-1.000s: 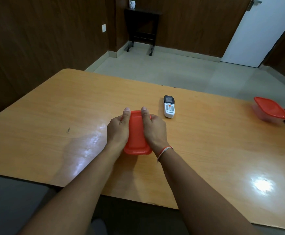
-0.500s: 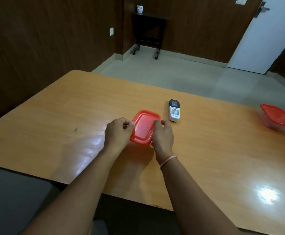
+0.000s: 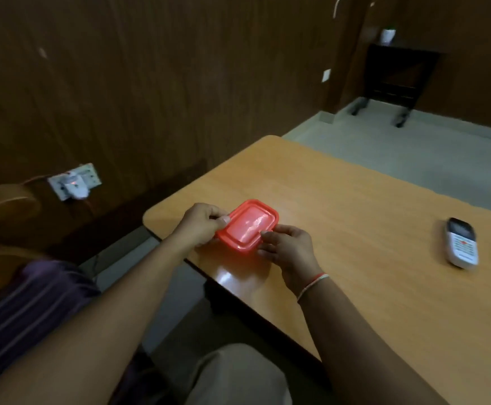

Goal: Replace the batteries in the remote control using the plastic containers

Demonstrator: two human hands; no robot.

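Observation:
A small container with a red lid (image 3: pixel 248 226) is held above the left end of the wooden table (image 3: pixel 370 229). My left hand (image 3: pixel 201 226) grips its left edge, thumb on the lid's rim. My right hand (image 3: pixel 289 249) pinches its near right corner. The lid sits on the container, which is tilted a little toward me. A white remote control (image 3: pixel 462 247) with a dark screen lies face up on the table far to the right, apart from both hands. No batteries show.
The table's left corner (image 3: pixel 150 217) and near edge are just below my hands. A wall socket board (image 3: pixel 74 182) with a plug hangs on the dark wood wall at left. A dark stand (image 3: pixel 396 74) stands at the far wall. My lap (image 3: pixel 238 375) is below.
The view has swung left. Both hands have carried the red-lidded container from beside the remote toward the table's left end. The second red container at the right has left the view.

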